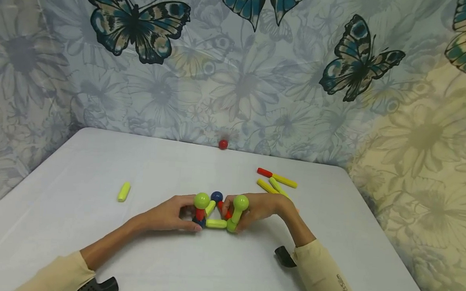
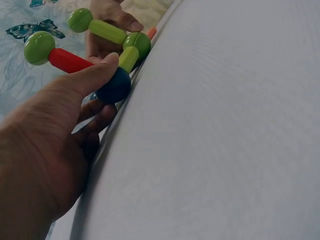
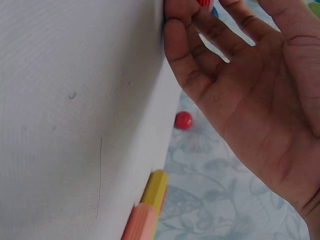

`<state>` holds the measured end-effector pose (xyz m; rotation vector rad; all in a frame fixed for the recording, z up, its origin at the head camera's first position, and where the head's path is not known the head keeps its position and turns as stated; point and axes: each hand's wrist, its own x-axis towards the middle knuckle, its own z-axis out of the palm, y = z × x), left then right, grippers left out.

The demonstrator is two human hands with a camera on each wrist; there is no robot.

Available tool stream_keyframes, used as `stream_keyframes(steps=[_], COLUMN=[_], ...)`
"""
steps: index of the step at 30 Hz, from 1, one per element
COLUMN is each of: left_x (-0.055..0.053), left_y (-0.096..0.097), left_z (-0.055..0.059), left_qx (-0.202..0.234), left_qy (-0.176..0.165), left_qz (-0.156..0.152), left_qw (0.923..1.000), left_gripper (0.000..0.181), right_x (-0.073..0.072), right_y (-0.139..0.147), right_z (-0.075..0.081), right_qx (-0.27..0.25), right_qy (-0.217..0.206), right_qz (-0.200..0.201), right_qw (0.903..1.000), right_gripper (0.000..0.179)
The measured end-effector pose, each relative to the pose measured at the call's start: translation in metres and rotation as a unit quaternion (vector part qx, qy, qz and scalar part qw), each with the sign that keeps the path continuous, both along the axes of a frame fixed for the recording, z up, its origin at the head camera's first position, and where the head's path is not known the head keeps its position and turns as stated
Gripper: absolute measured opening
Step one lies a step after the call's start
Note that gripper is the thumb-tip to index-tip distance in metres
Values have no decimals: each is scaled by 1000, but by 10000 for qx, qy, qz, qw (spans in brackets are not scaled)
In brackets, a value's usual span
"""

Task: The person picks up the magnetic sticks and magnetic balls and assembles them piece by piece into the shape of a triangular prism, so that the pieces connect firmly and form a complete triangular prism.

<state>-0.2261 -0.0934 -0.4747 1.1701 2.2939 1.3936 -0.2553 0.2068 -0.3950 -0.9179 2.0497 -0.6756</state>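
A toy ball-and-stick frame (image 1: 216, 224) stands on the white table, made of lime and red sticks joined by balls. My left hand (image 1: 170, 214) pinches its near-left blue ball (image 2: 114, 86), thumb on top and fingers below. From that corner a red stick (image 2: 70, 60) rises to a green ball (image 1: 201, 200). My right hand (image 1: 259, 208) grips the near-right corner, its thumb against the lower green ball (image 2: 137, 45). Above that, a lime stick carries another green ball (image 1: 241, 202). At the back sits a second blue ball (image 1: 216, 197).
A loose lime stick (image 1: 124, 191) lies to the left. Behind my right hand lie several sticks, among them a red one (image 1: 264, 172) and a yellow one (image 1: 284, 180). A red ball (image 1: 223, 144) rests at the table's far edge, against the butterfly-patterned wall covering.
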Motion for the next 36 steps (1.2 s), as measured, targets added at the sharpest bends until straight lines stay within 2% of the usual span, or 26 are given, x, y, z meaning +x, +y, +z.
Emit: stream_keyframes(steps=[4, 6, 8, 10, 12, 14, 15, 16, 18, 22, 25, 30, 36], left_x=[2, 3, 4, 4, 4, 3, 3, 3, 2, 3, 3, 3, 3], left_y=[3, 4, 3, 3, 3, 3, 2, 2, 2, 2, 1, 2, 2], left_z=[-4, -6, -7, -8, -9, -9, -9, -8, -8, -7, -6, -6, -7], left_qx=[96, 113, 120, 96, 46, -17, -37, -63, -76, -59, -54, -63, -120], left_qy=[62, 120, 184, 263, 348, 428, 458, 474, 485, 508, 547, 551, 573], left_qz=[25, 42, 81, 109, 153, 197, 211, 229, 232, 204, 206, 208, 250], left_qw=[9999, 9999, 9997, 9995, 9993, 9989, 9987, 9986, 9985, 9985, 9983, 9982, 9980], left_gripper=[38, 38, 38, 37, 36, 35, 34, 34, 33, 33, 33, 34, 37], right_x=[1, 0, -1, -3, -6, -9, -11, -12, -15, -20, -25, -30, -29], right_y=[7, 17, 30, 45, 60, 71, 75, 79, 84, 90, 93, 96, 98], right_z=[8, 16, 27, 37, 44, 46, 46, 46, 43, 32, 23, 13, 13], right_qx=[196, 240, 256, 213, 225, 367, 473, 622, 950, 1814, 2239, 2280, 2284], right_qy=[144, 469, 1067, 1849, 2536, 2954, 3039, 3064, 2923, 2265, 1967, 1879, 1931], right_qz=[27, -83, -392, -873, -1400, -1818, -1960, -2079, -2223, -2400, -2385, -2475, -2484], right_qw=[9997, 9986, 9932, 9786, 9569, 9372, 9311, 9268, 9253, 9264, 9243, 9228, 9213], right_gripper=[49, 51, 49, 43, 35, 30, 29, 28, 28, 31, 33, 36, 38])
